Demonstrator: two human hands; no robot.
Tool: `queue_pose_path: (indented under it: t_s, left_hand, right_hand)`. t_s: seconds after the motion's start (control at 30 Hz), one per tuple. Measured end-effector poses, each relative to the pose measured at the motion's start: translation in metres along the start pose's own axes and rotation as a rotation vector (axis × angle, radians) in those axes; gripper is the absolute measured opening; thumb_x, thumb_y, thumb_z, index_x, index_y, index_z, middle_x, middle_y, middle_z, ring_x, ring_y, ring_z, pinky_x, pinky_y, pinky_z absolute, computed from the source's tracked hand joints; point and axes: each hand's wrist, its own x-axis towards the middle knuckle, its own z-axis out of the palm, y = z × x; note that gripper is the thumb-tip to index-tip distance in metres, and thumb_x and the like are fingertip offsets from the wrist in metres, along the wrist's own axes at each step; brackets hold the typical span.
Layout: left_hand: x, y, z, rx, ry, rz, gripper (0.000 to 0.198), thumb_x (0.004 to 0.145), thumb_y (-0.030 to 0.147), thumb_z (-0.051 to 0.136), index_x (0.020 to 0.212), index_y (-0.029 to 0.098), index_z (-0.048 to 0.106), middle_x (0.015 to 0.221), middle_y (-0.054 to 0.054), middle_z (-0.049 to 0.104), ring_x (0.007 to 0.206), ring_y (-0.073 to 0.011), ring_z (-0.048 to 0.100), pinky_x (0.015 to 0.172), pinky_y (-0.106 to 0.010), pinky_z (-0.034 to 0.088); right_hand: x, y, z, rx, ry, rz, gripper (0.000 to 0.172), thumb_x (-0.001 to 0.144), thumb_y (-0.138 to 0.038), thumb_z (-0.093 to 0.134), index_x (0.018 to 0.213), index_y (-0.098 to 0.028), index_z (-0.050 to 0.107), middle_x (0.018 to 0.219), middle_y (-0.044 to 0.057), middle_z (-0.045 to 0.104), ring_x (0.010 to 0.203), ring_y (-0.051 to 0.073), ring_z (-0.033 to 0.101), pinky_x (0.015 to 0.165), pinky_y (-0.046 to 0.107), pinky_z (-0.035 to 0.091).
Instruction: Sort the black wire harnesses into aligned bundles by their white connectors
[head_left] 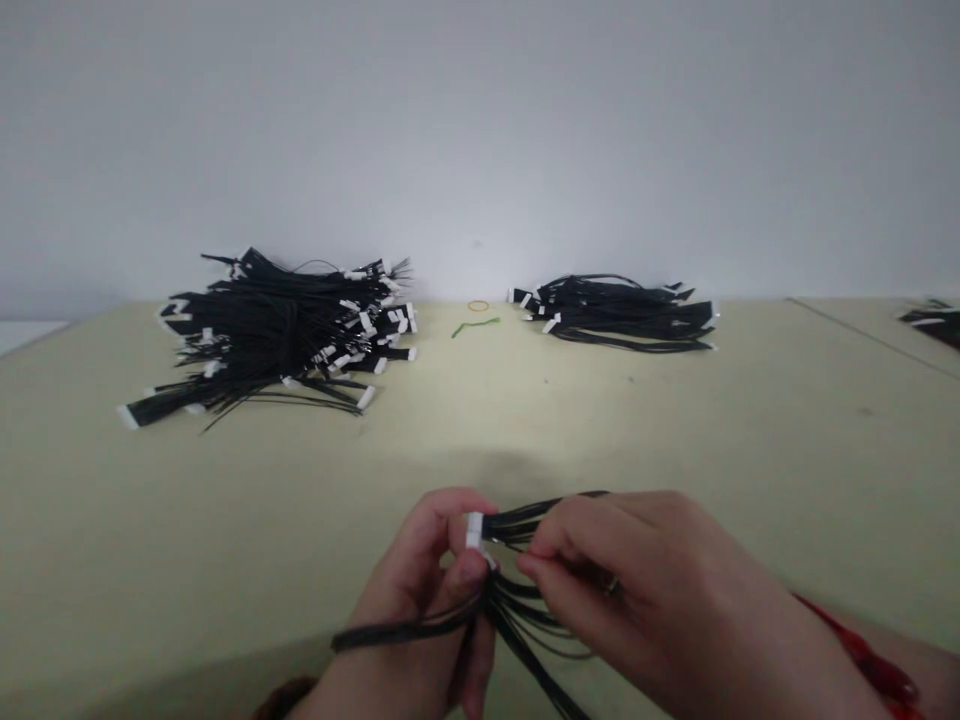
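Note:
At the bottom middle, my left hand pinches a white connector between thumb and fingertips. Black wires run out of the connector to the right, and more hang below and across the left palm. Just right of the connector, my right hand has thumb and forefinger pinched on a thin black wire. The far ends of the wires under my right hand are hidden.
A large pile of black cables with white connectors lies at the back left, a smaller bundle at the back right. Between them are an orange ring and a green tie. More cables show at the right edge.

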Motion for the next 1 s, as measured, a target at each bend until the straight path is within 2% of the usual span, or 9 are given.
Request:
queue_pose_path:
  t_s: [0.1,0.2,0.4,0.53,0.6,0.73,0.83,0.9,1.0]
  left_hand:
    - [0.000,-0.004,-0.003,-0.044,-0.055,0.041,0.023,0.079,0.043,0.060,0.089,0.024,0.053,0.055,0.009,0.048,0.027,0.0019,0.036,0.028,-0.006,0.026]
    - [0.000,-0.007,-0.007,-0.028,-0.082,0.080,0.019,0.081,0.041,0.057,0.091,0.026,0.052,0.060,0.009,0.049,0.029,0.0022,0.038,0.028,-0.005,0.025]
    - [-0.006,-0.009,-0.009,0.097,-0.059,0.060,0.019,0.082,0.041,0.057,0.091,0.025,0.052,0.052,0.008,0.044,0.031,-0.0007,0.036,0.031,-0.008,0.022]
    - [-0.008,-0.010,-0.010,0.178,-0.026,0.023,0.024,0.078,0.044,0.059,0.086,0.022,0.052,0.056,0.006,0.048,0.031,-0.0004,0.035,0.030,-0.011,0.020]
    - [-0.005,-0.009,-0.009,0.203,-0.017,0.022,0.025,0.079,0.045,0.058,0.084,0.021,0.051,0.055,0.006,0.049,0.029,0.0000,0.033,0.029,-0.011,0.018]
    - [0.005,-0.001,-0.005,0.187,0.069,0.033,0.022,0.081,0.041,0.056,0.089,0.022,0.050,0.052,0.009,0.045,0.027,-0.0004,0.031,0.028,-0.010,0.020]
    - [0.010,0.005,-0.003,0.130,0.153,0.071,0.017,0.082,0.030,0.055,0.095,0.022,0.049,0.052,0.010,0.044,0.030,-0.0017,0.032,0.029,-0.011,0.023]
    - [0.010,0.007,-0.002,0.116,0.188,0.080,0.015,0.082,0.026,0.055,0.096,0.022,0.050,0.048,0.010,0.042,0.031,-0.0025,0.032,0.031,-0.011,0.025]
    - [0.006,0.007,-0.001,0.134,0.211,0.053,0.017,0.083,0.025,0.053,0.099,0.020,0.051,0.043,0.010,0.040,0.031,-0.0030,0.032,0.032,-0.011,0.024]
  right_hand:
    - [-0.002,0.003,0.004,-0.067,0.064,-0.079,0.017,0.082,-0.022,0.051,0.066,-0.020,0.056,0.058,-0.005,0.056,0.051,0.011,0.052,0.050,0.026,0.028]
    - [-0.001,0.003,0.004,-0.089,0.065,-0.100,0.019,0.084,-0.023,0.051,0.065,-0.021,0.055,0.057,-0.005,0.056,0.049,0.011,0.051,0.049,0.027,0.026]
    - [-0.003,-0.001,0.003,-0.142,0.116,-0.210,0.020,0.082,-0.017,0.053,0.062,-0.021,0.050,0.055,-0.006,0.052,0.047,0.012,0.046,0.049,0.029,0.024]
    - [-0.004,0.001,0.009,-0.178,0.023,-0.254,0.018,0.070,-0.010,0.065,0.064,-0.019,0.050,0.059,-0.006,0.053,0.051,0.012,0.046,0.051,0.029,0.025]
    - [0.000,0.001,0.010,-0.151,-0.007,-0.263,0.017,0.072,-0.010,0.064,0.067,-0.019,0.051,0.061,-0.005,0.054,0.052,0.013,0.047,0.051,0.029,0.027]
    - [0.007,0.000,-0.006,-0.198,0.127,-0.263,0.012,0.082,-0.019,0.056,0.071,-0.019,0.053,0.066,-0.001,0.054,0.059,0.015,0.048,0.056,0.030,0.032]
    - [0.000,0.000,-0.024,-0.250,0.223,-0.318,0.011,0.085,-0.021,0.050,0.075,-0.020,0.055,0.065,-0.001,0.055,0.058,0.014,0.047,0.054,0.029,0.033]
    - [-0.010,0.002,-0.029,-0.264,0.126,-0.400,0.014,0.080,-0.015,0.049,0.070,-0.022,0.054,0.057,-0.003,0.054,0.048,0.012,0.044,0.046,0.028,0.028]
    - [-0.021,0.004,-0.019,-0.374,-0.250,-0.403,0.019,0.062,-0.006,0.054,0.053,-0.022,0.051,0.041,-0.004,0.049,0.032,0.011,0.035,0.034,0.029,0.014]
